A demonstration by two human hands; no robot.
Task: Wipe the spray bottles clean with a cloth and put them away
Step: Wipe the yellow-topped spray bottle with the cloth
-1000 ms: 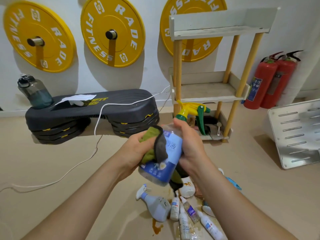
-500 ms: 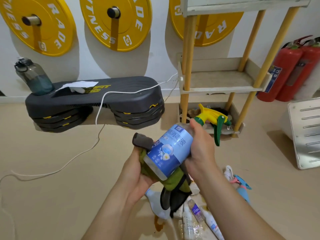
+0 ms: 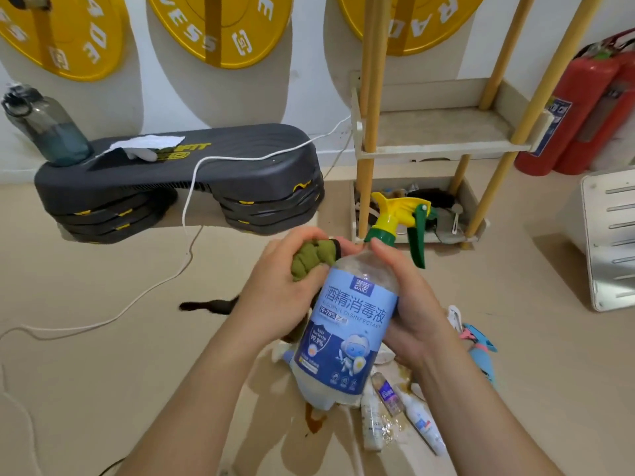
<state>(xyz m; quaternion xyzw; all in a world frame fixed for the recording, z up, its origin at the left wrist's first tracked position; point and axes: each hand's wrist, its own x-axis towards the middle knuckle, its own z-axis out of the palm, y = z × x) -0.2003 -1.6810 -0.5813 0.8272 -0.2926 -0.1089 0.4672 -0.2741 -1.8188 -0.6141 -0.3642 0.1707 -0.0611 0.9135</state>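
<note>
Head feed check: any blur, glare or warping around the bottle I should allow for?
Head view: spray bottle label and cloth are sharp, with no glare; a dark strip beside the left hand is motion-smeared; wide-angle warp tilts the shelf posts; light is even, with soft shadows behind the yellow plates.

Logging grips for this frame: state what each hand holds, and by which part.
The right hand grips the spray bottle by its upper body, just below the neck. The left hand grips a bunched green cloth against the bottle's shoulder.
</note>
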